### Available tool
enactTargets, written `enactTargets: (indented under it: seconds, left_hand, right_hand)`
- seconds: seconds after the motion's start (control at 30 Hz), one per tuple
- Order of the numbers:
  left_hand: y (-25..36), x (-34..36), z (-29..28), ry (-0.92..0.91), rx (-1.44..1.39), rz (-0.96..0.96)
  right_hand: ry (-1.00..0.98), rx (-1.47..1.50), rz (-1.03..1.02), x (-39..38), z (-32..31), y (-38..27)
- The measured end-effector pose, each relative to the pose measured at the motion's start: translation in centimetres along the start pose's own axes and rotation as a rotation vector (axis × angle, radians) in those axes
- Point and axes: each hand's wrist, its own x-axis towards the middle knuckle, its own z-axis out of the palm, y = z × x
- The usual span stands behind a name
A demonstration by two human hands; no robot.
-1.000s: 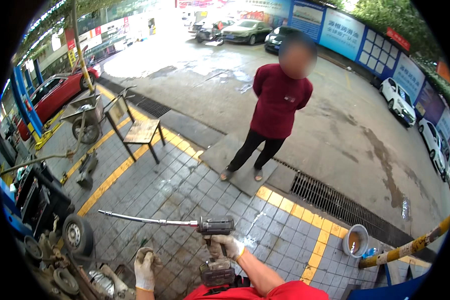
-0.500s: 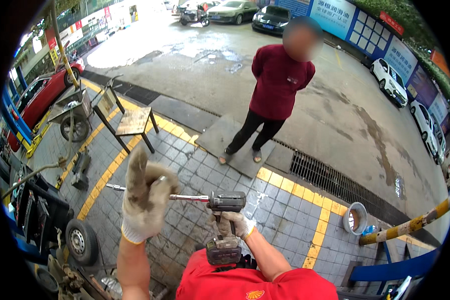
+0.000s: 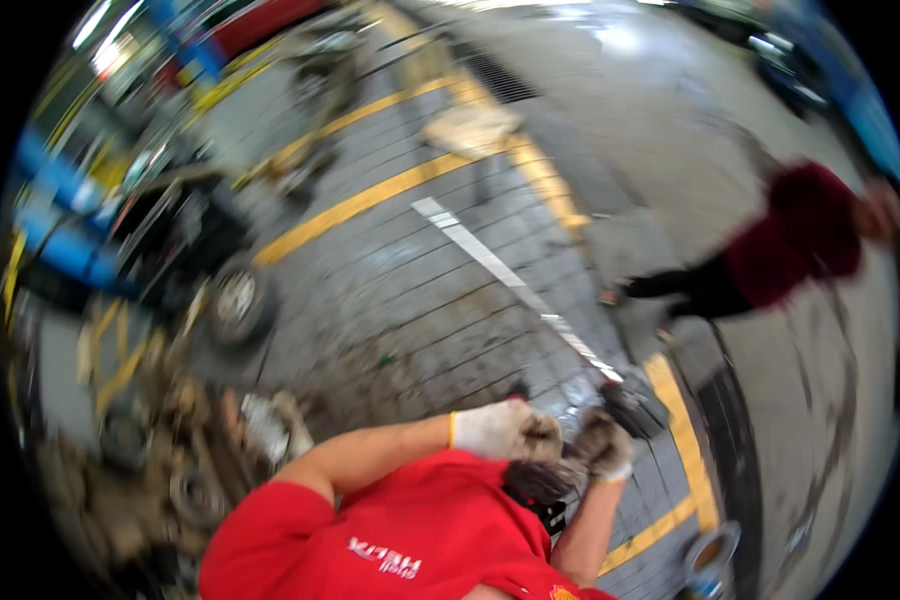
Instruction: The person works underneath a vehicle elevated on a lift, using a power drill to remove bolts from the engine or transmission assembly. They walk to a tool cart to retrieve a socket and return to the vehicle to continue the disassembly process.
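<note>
My right hand [image 3: 604,446], in a dirty pale work glove, is wrapped round the grip of a dark cordless impact wrench [image 3: 634,408]. Its battery end sits close to my red shirt. From the wrench's nose a long silvery extension bar [image 3: 505,272] points away to the upper left over the tiles. My left hand [image 3: 510,432], gloved too, is beside the wrench with its fingers curled closed. A small dark and red tip [image 3: 518,390] shows just past that glove; blur hides what it belongs to and whether the glove touches the wrench.
A wheel [image 3: 240,303] and dark car parts stand at the left, with a heap of used parts [image 3: 185,450] below. Beyond the bar is a wooden chair [image 3: 472,130]. A person in dark red [image 3: 795,240] stands at the right; a bucket [image 3: 712,550] is at lower right.
The view has swung left and blurred. My left hand has come down from its raised place to beside the wrench. The wrench and bar now point up and left, still in my right hand.
</note>
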Motion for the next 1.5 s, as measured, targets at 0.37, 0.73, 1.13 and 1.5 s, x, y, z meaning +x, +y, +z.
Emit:
enactTargets:
  seconds: [0.37, 0.73, 1.13, 1.5]
  left_hand:
    - [-32.2, -24.2, 1.1, 1.487, -0.258, -1.055]
    - [-44.1, -43.5, 7.0, 2.025, -0.354, -1.451]
    - [-46.9, -50.4, 2.1, 2.561, -1.078, -0.971]
    - [-23.0, -21.0, -9.7, 1.898, -1.754, 0.677]
  right_hand:
    - [-0.375, -0.148, 0.081, 14.6, 3.3, -5.7]
    - [-0.283, -0.361, 0.456, 28.1, 9.4, 0.1]
    - [-0.289, -0.315, 0.872, 31.9, 11.7, 11.1]
    - [-0.56, -1.135, 0.929, 31.3, 18.7, 17.6]
